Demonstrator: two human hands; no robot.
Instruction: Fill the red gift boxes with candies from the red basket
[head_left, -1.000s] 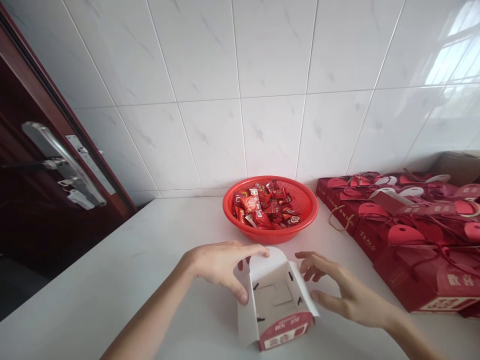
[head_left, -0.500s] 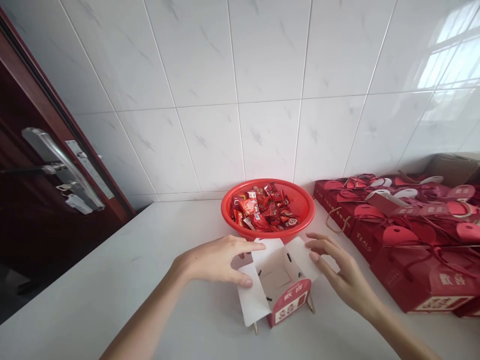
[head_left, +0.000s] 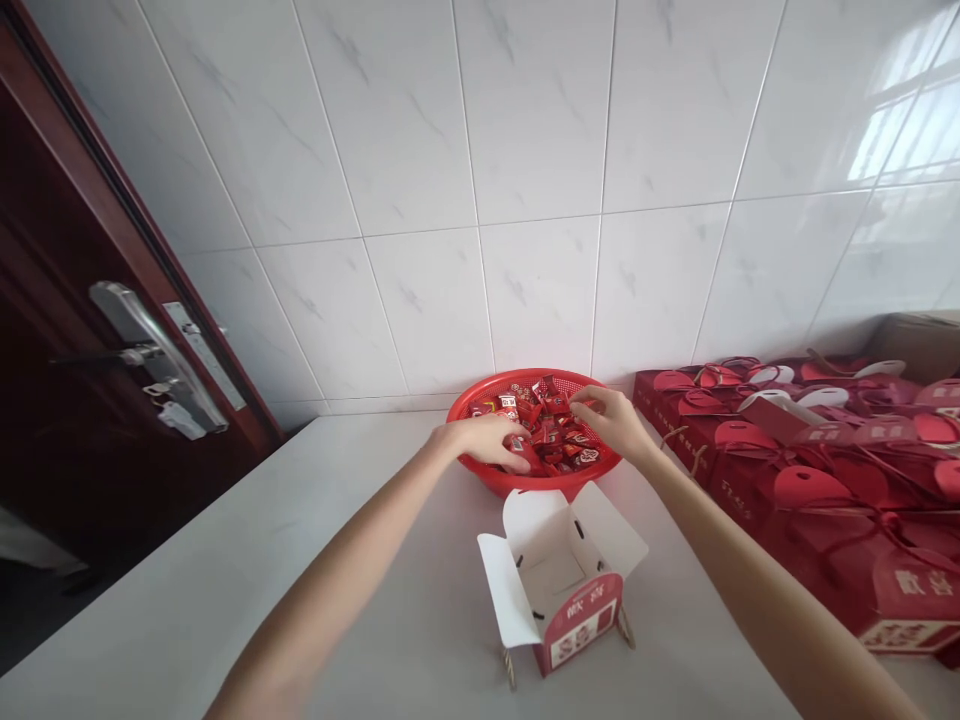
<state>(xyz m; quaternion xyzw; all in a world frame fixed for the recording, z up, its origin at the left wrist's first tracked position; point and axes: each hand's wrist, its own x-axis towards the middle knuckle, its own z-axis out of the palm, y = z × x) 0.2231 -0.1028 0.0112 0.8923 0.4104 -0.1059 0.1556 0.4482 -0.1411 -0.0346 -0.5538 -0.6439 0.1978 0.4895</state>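
Observation:
In the red plastic basket (head_left: pixel 491 480), wrapped candies (head_left: pixel 551 435) in red and dark packets lie in a loose heap. My left hand (head_left: pixel 484 438) reaches over the basket's left side, with thumb and fingers closed about a red candy packet (head_left: pixel 529 455); the far fingers are partly hidden. At the right side of the heap, my right hand (head_left: pixel 611 415) hangs over the rim, fingers bent and apart, with nothing visible in them. Nearer to me stands a small red gift box (head_left: pixel 581 632), its white-lined flaps spread and its inside bare, with twisted cord handles hanging at the sides.
Closed red gift boxes (head_left: pixel 810 540) with ribbons and cords stand packed along the right, a brown carton (head_left: pixel 911 345) behind them. A white tiled wall (head_left: pixel 540 280) backs the white tabletop (head_left: pixel 375 620). At left is a dark red door (head_left: pixel 67 260) with keys in its lock.
Both hands have left the gift box's flaps and moved forward into the basket. My left hand has come onto a candy packet. The box stays in place with its flaps spread.

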